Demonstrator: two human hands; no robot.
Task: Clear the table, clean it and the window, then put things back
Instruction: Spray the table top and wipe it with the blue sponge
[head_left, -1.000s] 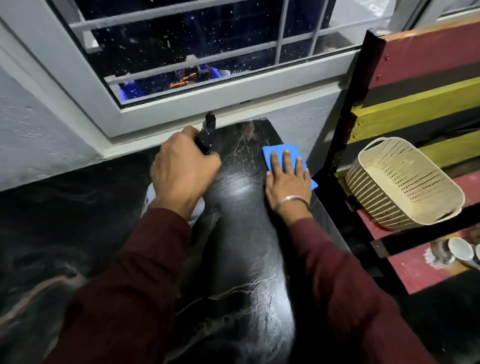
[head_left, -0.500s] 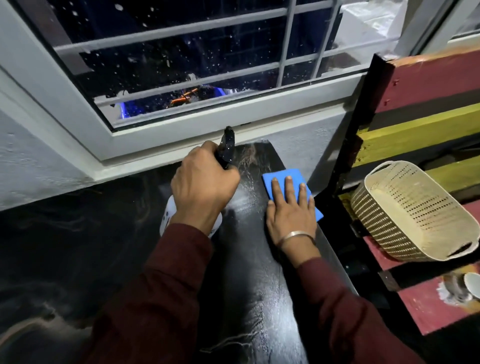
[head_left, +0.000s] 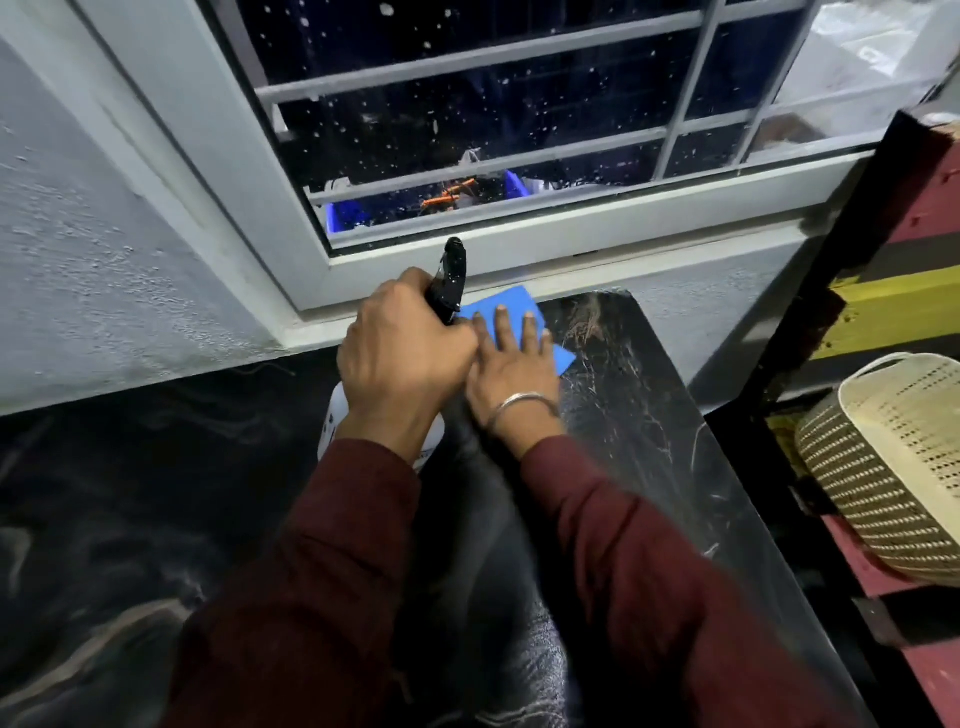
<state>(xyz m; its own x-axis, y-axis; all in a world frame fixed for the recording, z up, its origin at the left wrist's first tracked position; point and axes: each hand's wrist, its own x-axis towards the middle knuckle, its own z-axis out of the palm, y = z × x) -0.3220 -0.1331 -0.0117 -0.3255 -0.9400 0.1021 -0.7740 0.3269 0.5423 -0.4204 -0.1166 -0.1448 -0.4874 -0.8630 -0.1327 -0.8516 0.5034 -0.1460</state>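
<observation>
My left hand (head_left: 402, 358) grips a spray bottle (head_left: 451, 278) with a black trigger head and a white body, held over the black marble table (head_left: 649, 415). My right hand (head_left: 511, 364) lies flat with straight fingers on a blue cloth (head_left: 501, 306), pressing it on the table top near the back edge, just under the window sill. The two hands touch each other. The window (head_left: 519, 114) behind has a white frame, white bars and specks of droplets on the dark glass.
A cream perforated plastic basket (head_left: 893, 467) sits on a red, yellow and black slatted bench (head_left: 893, 312) to the right of the table. A grey textured wall (head_left: 104, 260) rises at the left. The table's right edge runs diagonally down toward the bench.
My right hand has slid the blue cloth left and toward the window, up against my left hand. The left hand still grips the spray bottle. The view has shifted.
</observation>
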